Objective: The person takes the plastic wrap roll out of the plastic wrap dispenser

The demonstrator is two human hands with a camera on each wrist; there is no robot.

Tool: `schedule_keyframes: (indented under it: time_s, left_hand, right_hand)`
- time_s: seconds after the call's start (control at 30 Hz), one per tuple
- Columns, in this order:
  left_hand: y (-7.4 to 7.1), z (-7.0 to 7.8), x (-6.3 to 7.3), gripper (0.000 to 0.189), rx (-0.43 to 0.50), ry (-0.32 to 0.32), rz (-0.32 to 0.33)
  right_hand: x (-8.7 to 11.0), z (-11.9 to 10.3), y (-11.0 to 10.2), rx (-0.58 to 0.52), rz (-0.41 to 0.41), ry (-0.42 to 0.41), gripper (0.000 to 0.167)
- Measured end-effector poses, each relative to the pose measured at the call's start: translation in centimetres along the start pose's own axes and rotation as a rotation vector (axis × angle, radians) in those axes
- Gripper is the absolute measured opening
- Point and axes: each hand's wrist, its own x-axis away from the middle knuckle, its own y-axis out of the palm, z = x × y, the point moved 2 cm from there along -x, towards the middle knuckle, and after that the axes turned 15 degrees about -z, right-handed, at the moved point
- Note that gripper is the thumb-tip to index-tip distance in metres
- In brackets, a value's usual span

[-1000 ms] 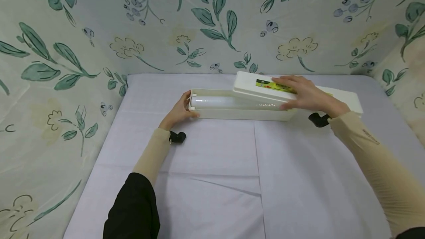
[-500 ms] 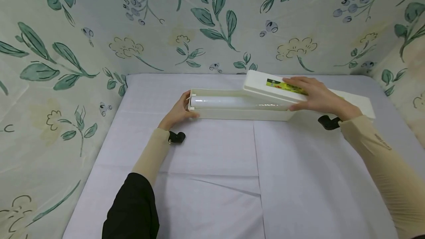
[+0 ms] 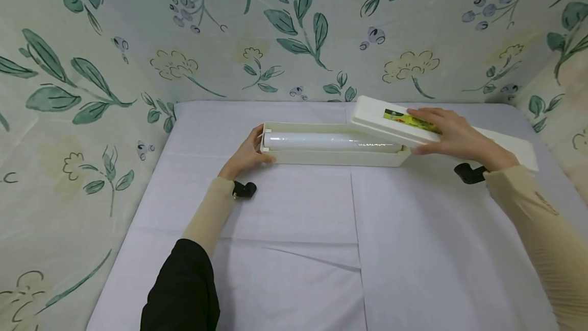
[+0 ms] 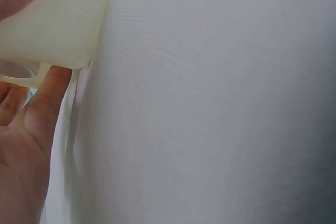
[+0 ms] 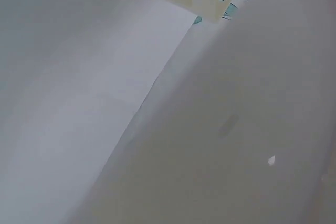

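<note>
A long white box (image 3: 335,159) lies on the table with its top uncovered. Inside it is a shiny roll of what looks like cling film (image 3: 312,141). My left hand (image 3: 245,156) grips the box's left end, thumb on the near side; the left wrist view shows fingers (image 4: 50,95) against that end (image 4: 58,30). My right hand (image 3: 464,139) grips the white lid (image 3: 374,115), which has a yellow-green label (image 3: 409,120), across its width. The lid is tilted, its left end over the box's right end. In the right wrist view the lid (image 5: 210,156) fills much of the frame.
A white cloth (image 3: 285,249) with fold creases covers the table. Behind and to the left hangs a leaf-and-flower patterned curtain (image 3: 220,29). Black wrist cameras sit below the left hand (image 3: 245,189) and the right hand (image 3: 470,173).
My right hand has moved right with the lid, sliding it off along the box and uncovering more of the roll. The left hand and the box have stayed in place.
</note>
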Motion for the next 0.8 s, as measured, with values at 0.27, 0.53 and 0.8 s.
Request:
schedule_keyframes:
  time_s: [0.27, 0.53, 0.8]
  left_hand:
    - [-0.6, -2.5, -1.0, 0.101, -0.032, 0.006, 0.024]
    - [-0.7, -2.7, -1.1, 0.102, -0.023, 0.009, 0.033]
    - [-0.3, -1.3, -0.6, 0.101, 0.017, 0.0, 0.005]
  right_hand:
    - [1.0, 1.9, 0.2, -0.011, 0.012, 0.021, 0.097]
    - [2.2, 3.6, 0.7, -0.024, 0.022, 0.056, 0.1]
    - [3.7, 4.9, 0.7, -0.036, 0.066, 0.061, 0.098]
